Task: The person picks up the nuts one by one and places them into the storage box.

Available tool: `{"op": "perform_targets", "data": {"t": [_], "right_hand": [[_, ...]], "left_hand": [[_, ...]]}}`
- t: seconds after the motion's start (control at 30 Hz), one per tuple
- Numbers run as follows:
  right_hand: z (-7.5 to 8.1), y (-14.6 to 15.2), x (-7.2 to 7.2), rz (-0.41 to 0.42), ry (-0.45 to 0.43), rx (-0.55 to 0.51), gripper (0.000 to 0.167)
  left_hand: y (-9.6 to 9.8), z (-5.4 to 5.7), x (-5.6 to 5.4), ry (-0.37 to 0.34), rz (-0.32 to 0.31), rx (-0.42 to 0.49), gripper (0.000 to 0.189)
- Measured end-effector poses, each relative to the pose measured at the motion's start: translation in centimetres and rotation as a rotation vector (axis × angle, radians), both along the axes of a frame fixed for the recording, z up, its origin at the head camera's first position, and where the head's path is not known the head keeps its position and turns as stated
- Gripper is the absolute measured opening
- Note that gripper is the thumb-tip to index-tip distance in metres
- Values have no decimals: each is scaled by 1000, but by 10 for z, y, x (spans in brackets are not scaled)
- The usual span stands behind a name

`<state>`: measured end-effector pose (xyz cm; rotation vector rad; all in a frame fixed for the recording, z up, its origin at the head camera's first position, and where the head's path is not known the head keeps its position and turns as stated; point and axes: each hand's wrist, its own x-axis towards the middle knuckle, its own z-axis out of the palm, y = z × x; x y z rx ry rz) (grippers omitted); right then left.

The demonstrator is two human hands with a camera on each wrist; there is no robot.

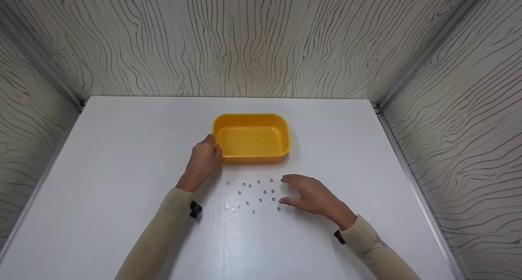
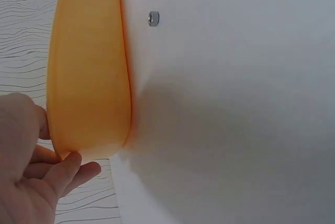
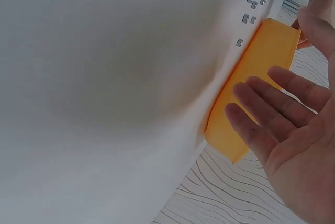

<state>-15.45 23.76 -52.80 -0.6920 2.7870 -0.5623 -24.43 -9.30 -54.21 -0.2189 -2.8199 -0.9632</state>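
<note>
A yellow plastic bin (image 1: 253, 159) stands on the white table. My left hand (image 1: 202, 155) holds its left end, thumb and fingers pinching the rim at the near corner. In the left wrist view the fingertips (image 2: 71, 161) lie against the wall. In front of the bin, several small metal nuts (image 1: 260, 200) are scattered loosely. My right hand (image 1: 310, 193) hovers at the right edge of the nuts, thumb and fingers spread apart with nothing between them. The right wrist view shows its palm and relaxed fingers (image 3: 248, 124) over the bin's side.
The white table (image 1: 122, 149) runs back to a wood-grain patterned wall (image 1: 228, 43). Similar panels stand on the left and right. Inside the bin, the bare yellow floor shows.
</note>
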Motion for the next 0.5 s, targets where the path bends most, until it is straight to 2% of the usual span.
{"op": "perform_targets", "data": {"t": [0.17,0.4,0.5], "right_hand": [[-2,-5,6,74,45,13,58],[-9,-11,17,172,68,57,49],[-12,-12,21,210,93,64,43]], "left_hand": [[-1,0,2,36,-2,-24,36],[1,0,2,-55,30,-4,45],[1,-1,2,-64,33,-1,47]]}}
